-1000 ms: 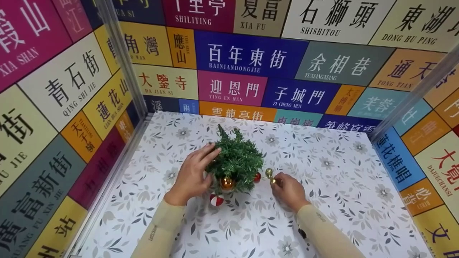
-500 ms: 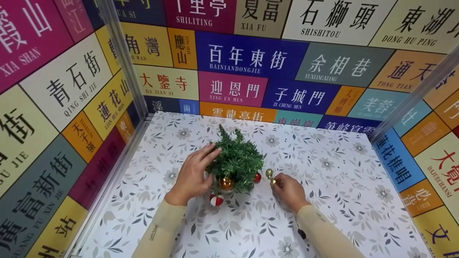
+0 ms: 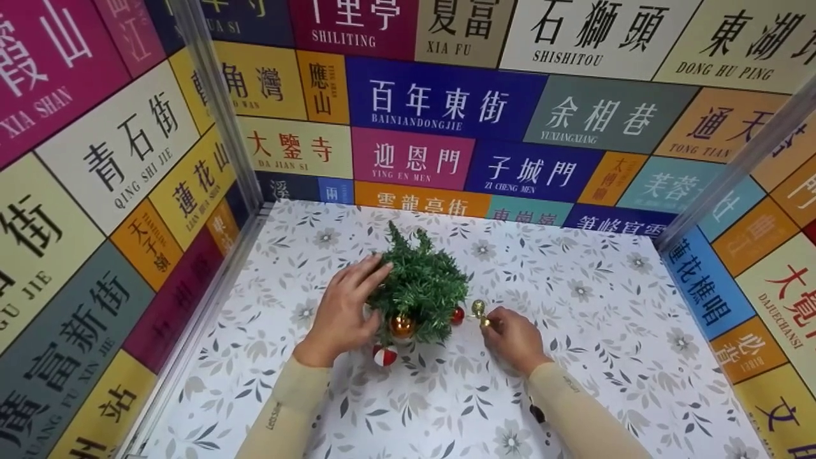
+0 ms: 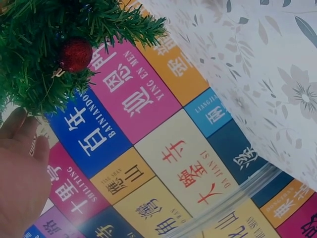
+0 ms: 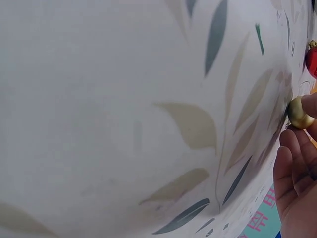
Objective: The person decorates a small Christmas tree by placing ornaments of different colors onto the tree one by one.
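A small green artificial Christmas tree [image 3: 421, 290] is at the middle of the table. My left hand [image 3: 341, 312] rests against its left side, fingers extended along the branches; in the left wrist view the left hand [image 4: 22, 178] meets the lower foliage. To the right of the tree, my right hand [image 3: 513, 338] pinches a gold bauble [image 5: 299, 113] between thumb and fingers. A gold glittery ball [image 3: 479, 307] shows just beyond these fingertips. On the tree are a shiny orange-gold bauble [image 3: 401, 325], a red bauble [image 3: 458, 315] and a red-and-white ball [image 3: 384, 355].
The table [image 3: 605, 357] has a white cover printed with grey leaves and flowers. Colourful sign-printed panels [image 3: 440, 95] stand behind it and on both sides. Clear upright strips [image 3: 220, 108] run along the corners. A dark round thing [image 3: 537, 415] sits at the right forearm.
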Action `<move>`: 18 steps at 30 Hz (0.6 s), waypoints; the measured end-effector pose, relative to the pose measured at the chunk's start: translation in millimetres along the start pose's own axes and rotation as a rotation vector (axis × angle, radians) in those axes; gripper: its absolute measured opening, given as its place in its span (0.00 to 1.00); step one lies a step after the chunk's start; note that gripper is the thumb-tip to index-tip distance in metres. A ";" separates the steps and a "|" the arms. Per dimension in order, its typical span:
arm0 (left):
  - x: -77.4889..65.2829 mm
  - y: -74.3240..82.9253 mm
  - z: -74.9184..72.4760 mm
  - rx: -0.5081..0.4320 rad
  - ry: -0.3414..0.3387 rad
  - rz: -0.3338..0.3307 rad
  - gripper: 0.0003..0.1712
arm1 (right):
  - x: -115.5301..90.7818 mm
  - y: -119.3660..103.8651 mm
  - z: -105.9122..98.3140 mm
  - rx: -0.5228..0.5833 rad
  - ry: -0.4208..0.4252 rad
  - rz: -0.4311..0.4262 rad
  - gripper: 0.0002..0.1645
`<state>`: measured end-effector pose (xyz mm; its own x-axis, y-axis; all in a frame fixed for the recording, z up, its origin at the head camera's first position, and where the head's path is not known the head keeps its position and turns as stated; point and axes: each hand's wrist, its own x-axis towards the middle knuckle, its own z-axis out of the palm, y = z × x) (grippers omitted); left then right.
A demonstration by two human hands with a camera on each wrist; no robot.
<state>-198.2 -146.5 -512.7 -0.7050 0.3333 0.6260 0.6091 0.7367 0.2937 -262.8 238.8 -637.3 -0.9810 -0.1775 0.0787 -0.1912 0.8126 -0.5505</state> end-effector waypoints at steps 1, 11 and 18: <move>0.3 0.4 -0.4 0.002 0.001 0.002 0.49 | -0.2 -0.7 -0.9 0.001 -0.004 0.005 0.08; 0.2 2.3 -1.4 0.020 0.021 0.011 0.49 | -4.9 -4.3 -12.5 0.010 0.001 -0.009 0.12; -1.1 3.2 -1.3 0.040 -0.004 -0.004 0.50 | -10.3 -8.9 -22.1 -0.002 0.003 -0.013 0.14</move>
<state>-195.0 -145.2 -511.5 -0.7086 0.3324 0.6224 0.5914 0.7609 0.2670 -251.7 245.7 -614.8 -0.9785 -0.1863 0.0885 -0.2040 0.8115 -0.5475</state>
